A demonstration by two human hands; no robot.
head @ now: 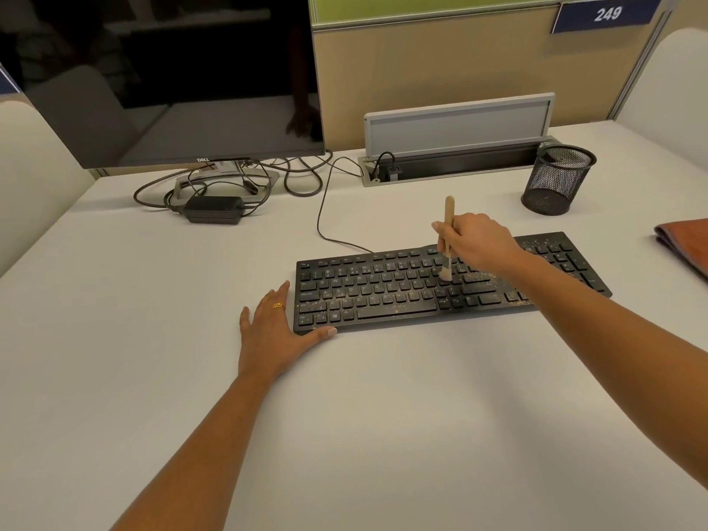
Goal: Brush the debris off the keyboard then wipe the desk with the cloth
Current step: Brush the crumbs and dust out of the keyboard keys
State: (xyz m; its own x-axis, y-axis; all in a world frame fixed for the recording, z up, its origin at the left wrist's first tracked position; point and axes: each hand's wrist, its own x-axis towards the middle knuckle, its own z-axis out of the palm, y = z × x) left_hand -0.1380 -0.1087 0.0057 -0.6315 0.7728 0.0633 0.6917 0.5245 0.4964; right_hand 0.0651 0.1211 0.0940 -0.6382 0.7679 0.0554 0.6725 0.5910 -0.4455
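A pale desk (383, 415) in an office cubicle carries a black keyboard (383, 297) near its middle, its keys speckled with tan debris (475, 279). The right hand (479, 239) grips a small wooden brush (446, 239) upright, with the bristles touching the keys right of centre. The left hand (276, 331) lies flat on the desk, fingers straight, against the keyboard's left end. An orange-brown cloth (685, 243), seemingly folded, lies at the desk's right side, partly cut off by the frame.

1. Warm, even light fell on the desk (153, 377); soft, faint shadows lay across it.
2. The dark monitor (191, 90) mirrored the room.
3. Wide-angle distortion bent the edges; the centre was sharp.
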